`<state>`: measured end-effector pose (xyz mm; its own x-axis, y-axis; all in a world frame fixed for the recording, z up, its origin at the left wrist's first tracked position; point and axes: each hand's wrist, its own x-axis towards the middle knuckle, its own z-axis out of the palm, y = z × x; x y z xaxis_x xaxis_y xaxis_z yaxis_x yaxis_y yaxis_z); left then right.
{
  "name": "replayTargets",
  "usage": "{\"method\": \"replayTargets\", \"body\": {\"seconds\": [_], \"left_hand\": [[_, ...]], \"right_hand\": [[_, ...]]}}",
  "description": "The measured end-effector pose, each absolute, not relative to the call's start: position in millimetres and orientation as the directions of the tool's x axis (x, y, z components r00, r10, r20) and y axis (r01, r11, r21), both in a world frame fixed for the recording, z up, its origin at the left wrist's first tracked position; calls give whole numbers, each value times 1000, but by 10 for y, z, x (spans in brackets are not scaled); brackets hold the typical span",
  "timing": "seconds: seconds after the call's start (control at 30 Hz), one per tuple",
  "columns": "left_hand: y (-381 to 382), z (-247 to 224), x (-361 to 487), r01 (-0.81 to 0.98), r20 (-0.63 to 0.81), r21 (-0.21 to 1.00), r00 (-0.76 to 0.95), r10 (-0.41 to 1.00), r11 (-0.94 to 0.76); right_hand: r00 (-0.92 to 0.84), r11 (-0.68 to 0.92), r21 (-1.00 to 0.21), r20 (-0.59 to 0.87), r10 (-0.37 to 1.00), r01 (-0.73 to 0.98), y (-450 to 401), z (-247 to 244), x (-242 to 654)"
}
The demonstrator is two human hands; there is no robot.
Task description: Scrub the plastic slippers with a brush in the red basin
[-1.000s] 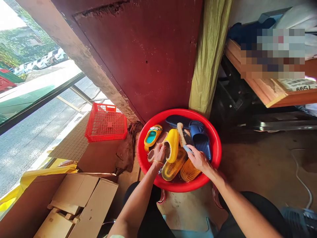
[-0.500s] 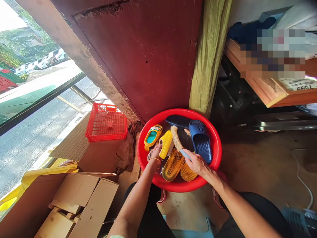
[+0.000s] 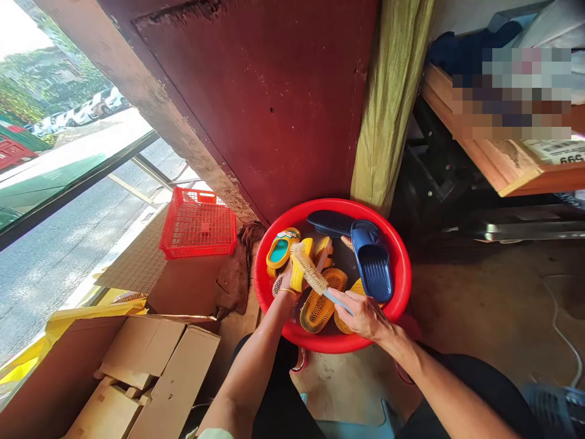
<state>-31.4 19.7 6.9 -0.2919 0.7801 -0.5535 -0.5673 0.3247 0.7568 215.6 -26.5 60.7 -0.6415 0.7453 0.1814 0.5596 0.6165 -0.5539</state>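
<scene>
The basin is coloured red, the ridge-striped slipper navy. Yellow is shown on the held shoe; the half-hidden brush handle seems tinted pale blue.

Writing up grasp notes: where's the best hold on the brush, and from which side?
Take the brush by its pale blue handle, from the near right, where the right hand holds it. The handle slants toward the person, clear of the yellow slipper in the left hand. Bristles cover the far part, which crosses that slipper, so a grip there would likely get in the way.
</scene>
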Motion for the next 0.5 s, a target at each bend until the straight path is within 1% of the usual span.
{"method": "replayTargets", "body": {"seconds": [0.1, 0.23, 0.3, 0.4, 0.5], "left_hand": [[190, 46, -298, -568, -587, 742, -294, 754, 356], [151, 57, -245, -489, -532, 800, -310, 788, 348], [124, 64, -218, -475, -517, 812, -316, 796, 339], [88, 75, -195, -447, -491, 834, -332, 806, 324], [71, 88, -193, -418, -475, 847, -318, 821, 328]], "right_hand": [[-634, 609, -508, 150, 759, 609, -291, 671, 2164], [-562, 536, -389, 57, 825, 749, -240, 719, 2163], [-531, 500, -351, 11, 847, 791, -180, 723, 2168], [-500, 462, -346, -25, 866, 816, -70, 692, 2180], [-445, 409, -350, -24, 895, 843, -3, 619, 2166]]}}
